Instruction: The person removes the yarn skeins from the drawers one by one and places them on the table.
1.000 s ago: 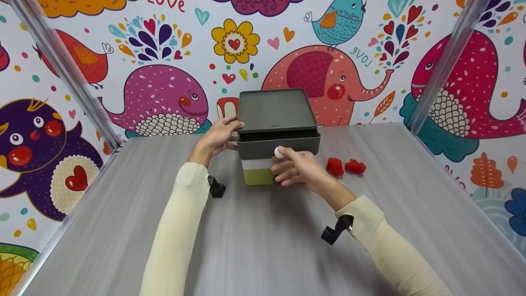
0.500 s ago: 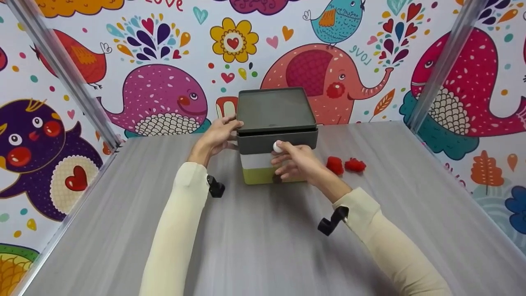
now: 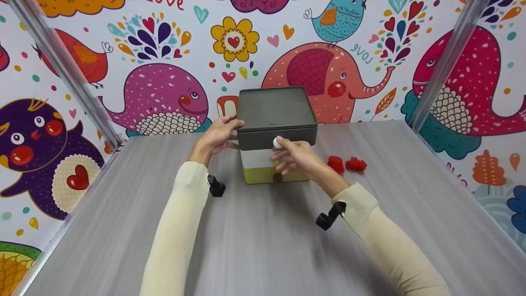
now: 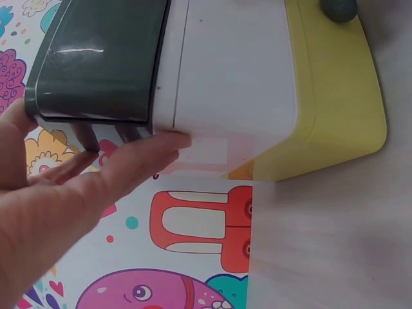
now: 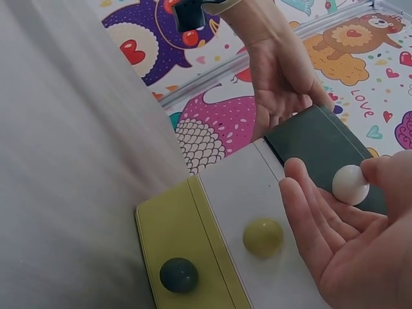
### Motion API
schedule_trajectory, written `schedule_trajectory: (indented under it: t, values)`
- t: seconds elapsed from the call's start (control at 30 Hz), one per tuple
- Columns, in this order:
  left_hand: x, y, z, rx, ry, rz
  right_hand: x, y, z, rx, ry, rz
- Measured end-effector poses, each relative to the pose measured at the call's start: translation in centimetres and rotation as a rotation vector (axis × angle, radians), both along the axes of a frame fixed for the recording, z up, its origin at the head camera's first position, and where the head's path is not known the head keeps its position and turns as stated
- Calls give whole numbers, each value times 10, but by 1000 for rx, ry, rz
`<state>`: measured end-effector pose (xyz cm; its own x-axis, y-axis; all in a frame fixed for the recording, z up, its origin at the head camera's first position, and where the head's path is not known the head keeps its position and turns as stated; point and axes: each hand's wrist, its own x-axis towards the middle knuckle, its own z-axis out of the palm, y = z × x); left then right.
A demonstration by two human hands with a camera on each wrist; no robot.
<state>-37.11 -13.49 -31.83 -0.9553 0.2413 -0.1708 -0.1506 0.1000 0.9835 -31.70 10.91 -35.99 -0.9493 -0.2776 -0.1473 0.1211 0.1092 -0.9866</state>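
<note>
A small three-drawer box (image 3: 275, 107) stands on the table, its dark grey lid tray uppermost. Its dark top drawer (image 3: 255, 140) sits nearly flush under the lid and carries a white knob (image 5: 348, 187). My right hand (image 3: 302, 158) has its thumb tip against that knob, the other fingers extended below it. My left hand (image 3: 218, 136) rests against the box's left side, thumb at the top edge and fingers stretched along the side wall. Below are a white drawer (image 5: 225, 187) with a yellow knob (image 5: 262, 237) and a yellow drawer (image 5: 151, 222) with a dark knob (image 5: 179, 275).
Two crumpled red pieces (image 3: 336, 164) lie on the grey table (image 3: 254, 238) to the right of the box. A wall printed with cartoon animals (image 3: 164, 98) rises close behind the box, and metal posts (image 3: 441, 70) stand at the corners.
The top drawer has slid back into the box, and the dark gap under the lid has narrowed to a line. My right hand moved inward with the knob; my left hand stayed put.
</note>
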Motion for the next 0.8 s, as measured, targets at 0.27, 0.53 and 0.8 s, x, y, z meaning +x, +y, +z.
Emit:
schedule_trajectory:
  t: [0.27,0.53,0.8]
  values:
    - [1,0,0,-16,-1,1,-3,-2,-2,2,12,-9]
    - [2,0,0,-14,9,-1,1,-3,-2,5,3,-28]
    - [1,0,0,-21,10,1,5,4,-6,1,14,-5]
